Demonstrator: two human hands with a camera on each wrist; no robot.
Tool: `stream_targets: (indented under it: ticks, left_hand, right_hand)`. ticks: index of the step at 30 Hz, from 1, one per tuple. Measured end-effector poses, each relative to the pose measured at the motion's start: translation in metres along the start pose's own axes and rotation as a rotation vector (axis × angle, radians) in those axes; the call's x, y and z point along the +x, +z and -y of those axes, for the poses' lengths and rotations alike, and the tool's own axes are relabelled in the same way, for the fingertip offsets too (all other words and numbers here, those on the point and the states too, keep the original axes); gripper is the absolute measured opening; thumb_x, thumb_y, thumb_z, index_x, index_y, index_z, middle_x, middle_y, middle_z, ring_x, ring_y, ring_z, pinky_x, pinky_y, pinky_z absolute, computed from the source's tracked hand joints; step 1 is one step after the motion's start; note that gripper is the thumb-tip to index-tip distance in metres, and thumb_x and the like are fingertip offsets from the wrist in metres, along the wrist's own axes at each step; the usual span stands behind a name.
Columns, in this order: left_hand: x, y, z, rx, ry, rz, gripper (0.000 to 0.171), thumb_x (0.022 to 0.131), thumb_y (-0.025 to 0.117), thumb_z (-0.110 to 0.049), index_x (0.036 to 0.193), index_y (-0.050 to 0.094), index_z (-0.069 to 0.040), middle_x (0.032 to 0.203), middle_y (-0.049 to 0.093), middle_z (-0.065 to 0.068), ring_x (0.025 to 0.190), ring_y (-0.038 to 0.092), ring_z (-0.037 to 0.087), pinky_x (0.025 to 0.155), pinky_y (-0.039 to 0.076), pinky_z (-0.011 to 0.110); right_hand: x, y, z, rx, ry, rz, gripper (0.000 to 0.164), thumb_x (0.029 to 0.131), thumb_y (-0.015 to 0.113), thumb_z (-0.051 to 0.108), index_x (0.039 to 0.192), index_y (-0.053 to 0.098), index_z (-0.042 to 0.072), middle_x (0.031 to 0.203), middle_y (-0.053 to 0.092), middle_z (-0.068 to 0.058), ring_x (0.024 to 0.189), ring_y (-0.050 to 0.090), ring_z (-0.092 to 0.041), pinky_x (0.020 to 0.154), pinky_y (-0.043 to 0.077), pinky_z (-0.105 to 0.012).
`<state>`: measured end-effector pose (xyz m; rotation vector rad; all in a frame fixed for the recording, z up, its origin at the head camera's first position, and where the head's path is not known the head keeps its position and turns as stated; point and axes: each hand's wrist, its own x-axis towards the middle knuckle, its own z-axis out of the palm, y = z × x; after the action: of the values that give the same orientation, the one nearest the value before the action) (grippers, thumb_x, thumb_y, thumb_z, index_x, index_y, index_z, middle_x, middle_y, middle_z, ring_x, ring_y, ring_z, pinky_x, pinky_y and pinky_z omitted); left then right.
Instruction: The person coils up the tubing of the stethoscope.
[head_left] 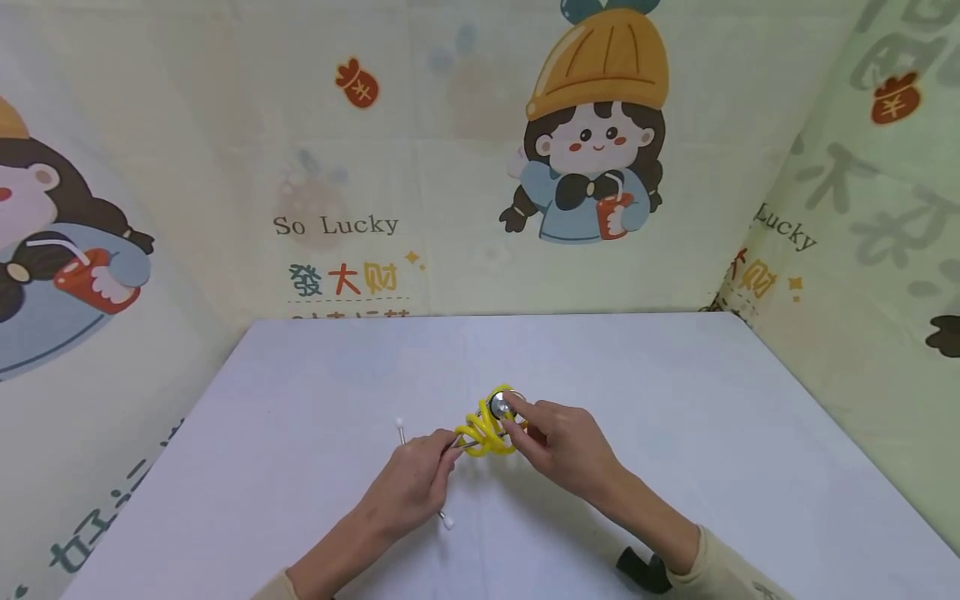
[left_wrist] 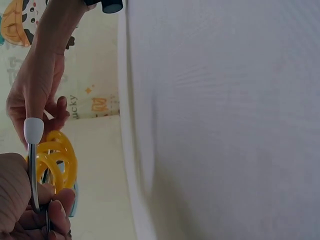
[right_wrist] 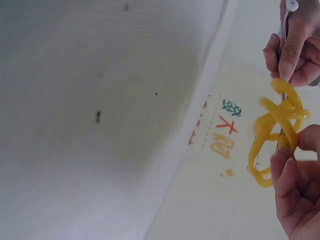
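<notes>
Both hands hold a stethoscope with yellow tubing [head_left: 487, 432] looped into a compact bundle above the table. My left hand [head_left: 411, 479] grips its metal ear tubes close to where the tubing begins. White ear tips [head_left: 447, 522] stick out on either side of that hand; one ear tip [left_wrist: 33, 131] shows large in the left wrist view. At the bundle's far end, my right hand [head_left: 570, 446] has thumb and index finger on the round silver chest piece [head_left: 500, 406]. In the right wrist view, right-hand fingers [right_wrist: 287, 175] pinch the yellow loops [right_wrist: 277, 117] at their lower end.
A white-covered table [head_left: 315, 375] lies under the hands. Printed cloth [head_left: 450, 167] with cartoon figures and lettering rises behind it and along both sides. A dark device [head_left: 643, 571] sits at the right wrist.
</notes>
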<state>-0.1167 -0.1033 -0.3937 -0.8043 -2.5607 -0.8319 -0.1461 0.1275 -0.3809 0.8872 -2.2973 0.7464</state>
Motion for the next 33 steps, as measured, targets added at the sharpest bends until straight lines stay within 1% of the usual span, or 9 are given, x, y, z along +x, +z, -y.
stream_targets:
  ticks: [6,9,12,15,17,21,24,29,33]
  left_hand:
    - [0.0,0.003,-0.002,0.012,-0.022,-0.012,0.009,0.088,0.067,-0.003,0.09,0.059,-0.007,0.067,0.047,-0.011,0.06,0.043,0.006,0.052,0.039,0.017]
    - [0.002,0.003,-0.002,0.013,-0.01,-0.009,0.009,0.088,0.067,-0.003,0.091,0.059,-0.005,0.066,0.047,-0.01,0.062,0.045,0.008,0.053,0.04,0.018]
    - [0.006,0.002,-0.002,0.011,0.023,-0.014,0.008,0.088,0.066,-0.003,0.093,0.059,-0.004,0.066,0.046,-0.009,0.061,0.044,0.008,0.052,0.04,0.017]
    - [0.01,0.0,-0.002,0.007,0.061,-0.019,0.007,0.089,0.065,-0.003,0.093,0.06,-0.004,0.066,0.046,-0.009,0.06,0.043,0.006,0.051,0.039,0.016]
    - [0.011,-0.001,-0.002,0.002,0.076,-0.009,0.007,0.089,0.065,-0.003,0.093,0.059,-0.004,0.066,0.045,-0.009,0.059,0.042,0.005,0.051,0.039,0.016]
    - [0.012,-0.003,-0.004,0.005,0.075,0.016,0.006,0.091,0.063,-0.005,0.096,0.06,-0.004,0.067,0.045,-0.01,0.061,0.043,0.006,0.053,0.039,0.016]
    - [0.011,-0.005,-0.004,-0.012,0.042,0.033,0.007,0.092,0.062,-0.006,0.097,0.06,-0.004,0.066,0.045,-0.009,0.058,0.041,0.004,0.05,0.039,0.016]
    - [0.01,-0.008,0.009,-0.126,-0.049,0.14,0.004,0.092,0.062,-0.006,0.094,0.06,-0.003,0.061,0.044,-0.01,0.051,0.034,-0.001,0.043,0.034,0.017]
    - [0.017,-0.01,0.027,-0.176,-0.069,0.264,0.005,0.092,0.063,-0.009,0.093,0.062,-0.004,0.058,0.046,-0.01,0.049,0.034,-0.001,0.043,0.032,0.017]
  right_hand:
    - [0.003,0.003,0.008,-0.145,0.05,-0.012,0.028,0.081,0.068,0.015,0.108,0.073,0.006,0.057,0.05,0.013,0.049,0.035,0.004,0.044,0.028,-0.008]
    - [0.006,0.005,0.011,-0.196,0.052,-0.013,0.02,0.081,0.069,0.013,0.099,0.076,0.007,0.054,0.047,0.013,0.046,0.033,0.003,0.042,0.027,-0.01]
    - [0.008,0.004,0.012,-0.213,0.053,-0.054,0.015,0.081,0.071,0.013,0.095,0.074,0.008,0.057,0.056,0.011,0.046,0.04,0.003,0.042,0.031,-0.01]
    - [0.009,0.003,0.012,-0.152,0.111,-0.083,0.018,0.08,0.072,0.012,0.096,0.065,0.01,0.062,0.061,0.01,0.048,0.046,0.003,0.044,0.036,-0.01]
    - [0.009,0.003,0.012,-0.083,0.188,-0.079,0.022,0.08,0.071,0.01,0.098,0.059,0.012,0.061,0.058,0.011,0.047,0.045,0.003,0.043,0.037,-0.012]
    - [0.01,0.002,0.011,0.063,0.321,-0.086,0.026,0.081,0.07,0.008,0.098,0.05,0.012,0.059,0.05,0.013,0.046,0.042,0.001,0.043,0.04,-0.017]
    - [0.013,0.003,0.009,0.108,0.337,-0.081,0.027,0.083,0.071,0.012,0.099,0.05,0.012,0.059,0.05,0.013,0.046,0.042,-0.001,0.042,0.04,-0.019]
    - [0.011,0.004,0.004,0.07,0.335,-0.05,0.027,0.086,0.073,0.023,0.104,0.055,0.013,0.059,0.047,0.015,0.045,0.038,-0.001,0.041,0.035,-0.02]
    - [0.006,0.0,-0.001,0.059,0.321,-0.055,0.026,0.087,0.071,0.026,0.106,0.058,0.014,0.059,0.049,0.016,0.045,0.039,-0.001,0.042,0.035,-0.02]
